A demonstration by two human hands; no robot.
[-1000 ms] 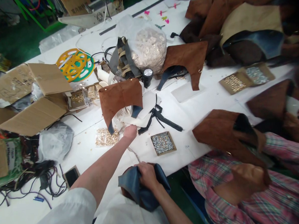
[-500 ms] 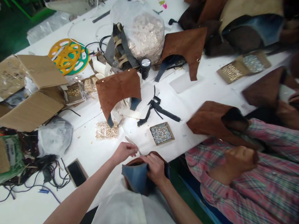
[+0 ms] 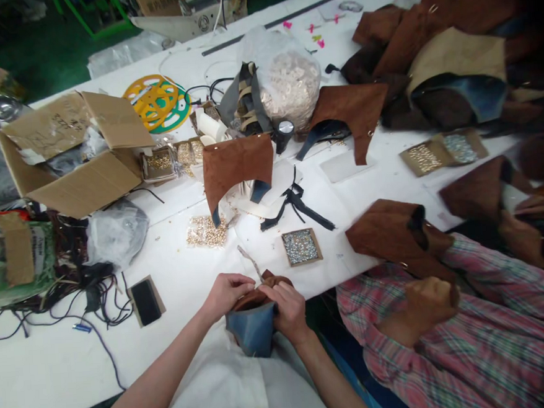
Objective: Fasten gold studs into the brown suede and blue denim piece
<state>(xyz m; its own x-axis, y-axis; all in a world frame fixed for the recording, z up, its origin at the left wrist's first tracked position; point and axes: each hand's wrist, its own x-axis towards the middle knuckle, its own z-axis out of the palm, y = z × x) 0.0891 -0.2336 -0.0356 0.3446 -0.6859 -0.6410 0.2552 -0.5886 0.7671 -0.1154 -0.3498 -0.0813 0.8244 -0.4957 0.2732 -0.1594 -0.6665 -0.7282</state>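
Observation:
A brown suede piece with a blue lining (image 3: 253, 331) is held against my front at the table edge. My right hand (image 3: 286, 305) grips its upper edge, thumb and fingers closed over it. My left hand (image 3: 229, 296) is pinched at the same edge, close to the right fingers; what sits between its fingertips is too small to make out. Just beyond the hands lies a thin, light stick-like tool (image 3: 250, 259). Past it are a bag of gold-coloured small parts (image 3: 206, 232) and a shallow box of silvery small parts (image 3: 300, 247).
Another brown suede piece (image 3: 237, 163) stands ahead, with black straps (image 3: 295, 207) beside it. On the left are a cardboard box (image 3: 84, 186), a phone (image 3: 145, 302) and tangled cords. At right, a co-worker in a plaid sleeve (image 3: 495, 275) handles a brown piece (image 3: 385, 227).
My left hand has come down to the edge of the suede piece beside my right hand. The blue lining has turned more toward me. The whole view has shifted.

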